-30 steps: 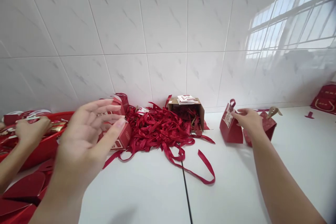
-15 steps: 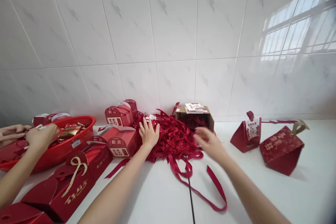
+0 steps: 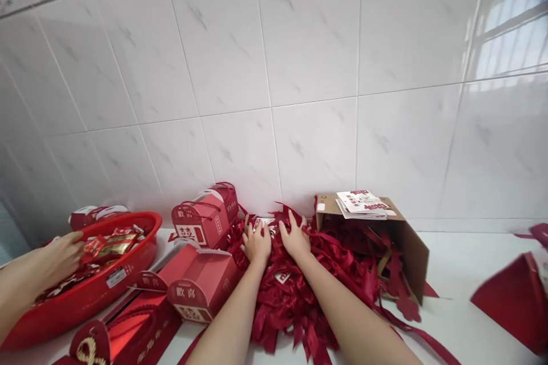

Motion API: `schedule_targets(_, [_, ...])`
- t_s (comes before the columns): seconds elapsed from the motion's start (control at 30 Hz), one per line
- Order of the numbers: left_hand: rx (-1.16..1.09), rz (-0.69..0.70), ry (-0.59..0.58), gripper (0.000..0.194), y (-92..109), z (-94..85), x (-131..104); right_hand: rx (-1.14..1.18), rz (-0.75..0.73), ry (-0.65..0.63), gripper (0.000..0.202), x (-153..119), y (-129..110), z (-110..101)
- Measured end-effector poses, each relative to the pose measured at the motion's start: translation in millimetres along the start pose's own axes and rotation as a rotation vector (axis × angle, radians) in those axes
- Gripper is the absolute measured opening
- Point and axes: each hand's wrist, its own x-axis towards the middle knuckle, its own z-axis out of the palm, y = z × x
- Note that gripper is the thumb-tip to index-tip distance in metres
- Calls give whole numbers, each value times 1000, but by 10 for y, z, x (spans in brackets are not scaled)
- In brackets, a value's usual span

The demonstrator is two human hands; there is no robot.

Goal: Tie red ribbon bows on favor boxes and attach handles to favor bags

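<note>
**At the back of the counter, both hands are now in the ribbons**

On the left edge of the counter, another person's hand (image 3: 60,254) rests in the red tray (image 3: 85,296) full of shiny sweets. Next to the tray stand small red gift boxes (image 3: 201,291), some near the wall and some closer to the front.

Half a second ago the left hand lay flat on the ribbons and the right hand was still coming across. Now the left hand (image 3: 256,244) and the right hand (image 3: 295,239) sit side by side, touching the red ribbon pile (image 3: 299,296) near the wall. Their fingers press down and curl into the ribbons, but I cannot tell if they hold one strand yet. It looks like they are digging for one.

On the right, a tipped brown cardboard box (image 3: 406,239) spills more ribbons, with paper cards (image 3: 363,203) on top. A red bag (image 3: 509,302) sits at the right edge.
</note>
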Motion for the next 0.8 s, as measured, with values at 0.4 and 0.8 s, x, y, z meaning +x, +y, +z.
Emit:
schedule_targets(0.4, [32,72,-74,34,-109,-152,-461,-164,21,-67,32,-490,185,88])
schedule_targets(0.8, [-15,152,-101,33,-132,-761,-1525,-227,-17,-11,29,-1608,260,-370])
